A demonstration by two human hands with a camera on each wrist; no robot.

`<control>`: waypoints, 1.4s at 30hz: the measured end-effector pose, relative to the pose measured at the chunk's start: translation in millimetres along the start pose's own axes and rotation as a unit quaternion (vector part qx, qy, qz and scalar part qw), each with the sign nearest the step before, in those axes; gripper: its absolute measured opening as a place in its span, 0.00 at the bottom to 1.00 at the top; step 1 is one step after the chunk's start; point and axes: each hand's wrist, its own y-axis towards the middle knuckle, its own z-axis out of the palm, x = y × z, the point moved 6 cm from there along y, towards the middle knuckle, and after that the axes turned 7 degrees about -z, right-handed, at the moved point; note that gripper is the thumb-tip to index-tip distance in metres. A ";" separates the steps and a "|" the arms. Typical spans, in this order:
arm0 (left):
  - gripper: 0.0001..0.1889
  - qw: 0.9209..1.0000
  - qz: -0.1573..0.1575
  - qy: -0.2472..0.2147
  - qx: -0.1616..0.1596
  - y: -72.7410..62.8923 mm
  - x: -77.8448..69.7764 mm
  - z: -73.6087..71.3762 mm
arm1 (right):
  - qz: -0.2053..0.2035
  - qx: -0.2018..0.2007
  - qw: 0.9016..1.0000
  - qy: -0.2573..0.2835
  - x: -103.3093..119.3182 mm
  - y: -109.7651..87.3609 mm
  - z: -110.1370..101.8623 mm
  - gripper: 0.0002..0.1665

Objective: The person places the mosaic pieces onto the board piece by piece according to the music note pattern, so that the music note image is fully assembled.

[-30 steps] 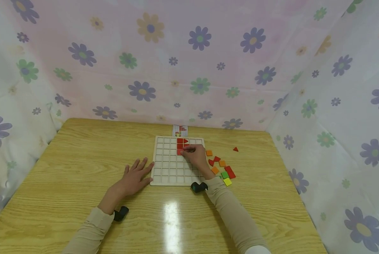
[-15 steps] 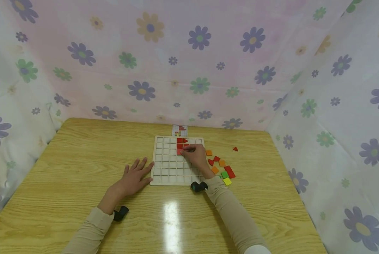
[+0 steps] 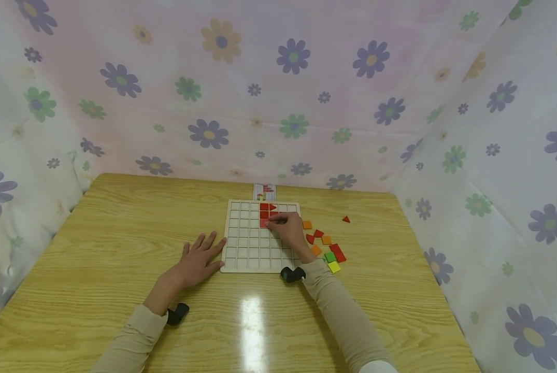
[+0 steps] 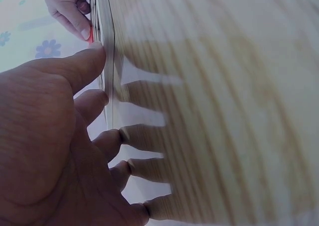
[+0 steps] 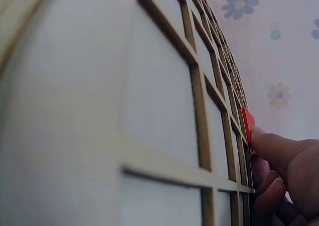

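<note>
My right hand (image 3: 287, 229) is over a wooden grid board (image 3: 252, 262) and pinches the edge of a red square tile (image 3: 263, 223). In the right wrist view that red tile (image 5: 247, 125) stands slightly proud of the grid, with the thumb against it. Above it in the grid lie another red square (image 3: 264, 206) and a red triangle (image 3: 272, 207); the hand partly covers more red pieces. My left hand (image 3: 194, 264) lies with fingers spread on the table, index fingertip and thumb touching the board's left edge. The left wrist view shows its thumb (image 4: 82, 66) against that edge.
A small printed pattern card (image 3: 265, 191) lies behind the board. Right of it are loose pieces: orange squares (image 3: 327, 240), a red rectangle (image 3: 338, 252), a green square (image 3: 330, 256), a yellow square (image 3: 334, 267) and a lone red triangle (image 3: 346, 219). Flowered cloth walls surround the table.
</note>
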 end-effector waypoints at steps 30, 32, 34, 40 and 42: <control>0.33 1.000 -0.010 0.007 0.007 0.0 0.3 0.6 | -0.019 0.046 0.998 0.025 1.4 -4.7 -6.1 0.11; 0.33 1.000 -0.011 0.006 0.007 -0.4 0.1 0.3 | -0.026 0.058 0.997 0.032 3.2 -6.3 -9.4 0.12; 0.33 1.000 -0.012 0.003 0.009 -0.9 -0.3 0.2 | -0.028 0.068 0.997 0.040 4.8 -8.4 -14.5 0.13; 0.33 1.000 -0.015 -0.003 0.015 -1.9 -2.6 -0.3 | -0.013 0.086 0.996 0.000 0.4 -13.0 -38.0 0.14; 0.33 1.000 -0.016 -0.004 0.016 -2.1 -2.7 -0.6 | -0.012 0.098 0.995 -0.022 -1.7 -14.6 -46.7 0.14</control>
